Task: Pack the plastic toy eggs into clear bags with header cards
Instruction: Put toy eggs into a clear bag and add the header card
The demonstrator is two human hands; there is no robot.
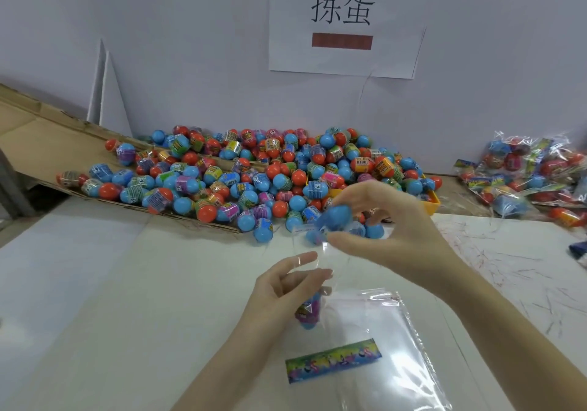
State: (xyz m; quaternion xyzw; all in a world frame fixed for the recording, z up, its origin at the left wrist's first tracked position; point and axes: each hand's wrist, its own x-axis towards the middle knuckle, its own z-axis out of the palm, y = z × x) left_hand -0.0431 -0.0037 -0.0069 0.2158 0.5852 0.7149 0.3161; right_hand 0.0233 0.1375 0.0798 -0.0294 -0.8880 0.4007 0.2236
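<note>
In the head view, the left hand [279,286] is holding the clear bag [313,271] open while the right hand [381,220] is gripping a blue egg [336,216] just above its mouth, so the egg should probably be going in narrow end first.

A white paper sign [346,26] on the wall carries two large black Chinese characters, "拣蛋". Beneath them on the same sheet sits a brownish-red bar [342,41] whose content cannot be read. The shrink-wrap labels on the toy eggs [241,175] in the pile bear printing and small barcode panels, all too small and blurred to read. The colourful header card [333,360] on the worktop shows graphics but no legible words.
</note>
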